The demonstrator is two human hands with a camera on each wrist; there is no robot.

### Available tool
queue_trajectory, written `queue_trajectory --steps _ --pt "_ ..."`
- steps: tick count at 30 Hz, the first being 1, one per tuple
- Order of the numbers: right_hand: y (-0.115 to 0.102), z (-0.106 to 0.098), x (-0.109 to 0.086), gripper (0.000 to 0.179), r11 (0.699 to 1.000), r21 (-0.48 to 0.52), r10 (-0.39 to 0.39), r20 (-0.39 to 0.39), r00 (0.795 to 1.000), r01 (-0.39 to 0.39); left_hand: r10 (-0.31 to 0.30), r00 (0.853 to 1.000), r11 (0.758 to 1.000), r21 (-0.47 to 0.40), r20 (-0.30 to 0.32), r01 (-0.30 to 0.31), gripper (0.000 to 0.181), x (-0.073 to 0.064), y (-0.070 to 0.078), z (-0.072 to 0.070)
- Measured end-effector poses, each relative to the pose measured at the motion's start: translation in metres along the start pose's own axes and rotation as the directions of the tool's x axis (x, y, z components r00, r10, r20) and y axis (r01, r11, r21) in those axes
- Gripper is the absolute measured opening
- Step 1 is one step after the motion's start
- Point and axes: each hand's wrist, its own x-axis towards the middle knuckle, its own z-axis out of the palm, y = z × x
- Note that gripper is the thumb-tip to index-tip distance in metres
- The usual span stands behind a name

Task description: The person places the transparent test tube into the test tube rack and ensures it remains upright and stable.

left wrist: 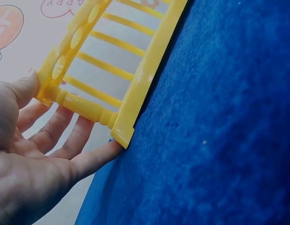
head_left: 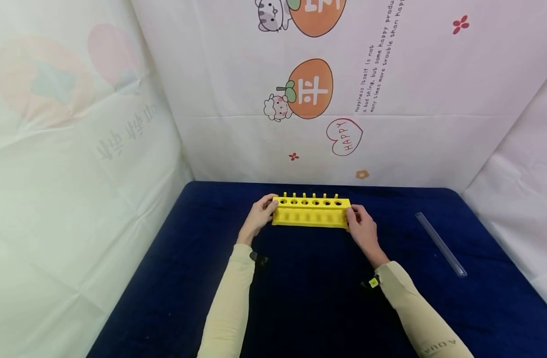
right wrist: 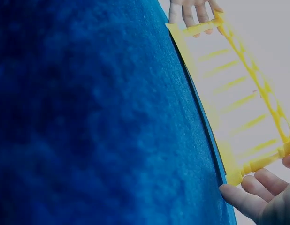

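A yellow plastic test tube rack (head_left: 311, 217) stands toward the far side of the blue table, with a row of round holes along its top and a row of short pegs behind. My left hand (head_left: 259, 215) grips its left end, thumb at the top bar and fingers around the end post (left wrist: 84, 107). At the opposite end, my right hand (head_left: 362, 227) holds the rack the same way, its fingers by the lower corner in the right wrist view. No tube sits in the rack's holes. To the right lies a clear glass tube (head_left: 440, 244).
Dark blue cloth (head_left: 300, 298) covers the table. Behind it hangs a white printed curtain (head_left: 237, 144), close beyond the rack, and another white sheet (head_left: 76, 223) rises along the left side. The table's far edge runs just past the rack.
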Motion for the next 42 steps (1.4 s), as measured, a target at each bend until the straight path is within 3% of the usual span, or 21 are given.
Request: queue_trajectory --steps 32,42 --pt "0.008 -0.018 -0.003 0.053 1.0 0.007 0.001 -0.002 1.0 -0.001 0.015 1.0 1.0 0.02 -0.007 -0.015 0.052 0.005 -0.004 0.021" --pt "0.008 -0.022 -0.001 0.053 0.998 0.035 0.048 0.056 0.997 -0.05 0.019 1.0 0.998 0.063 -0.019 -0.018 0.049 0.002 -0.003 0.024"
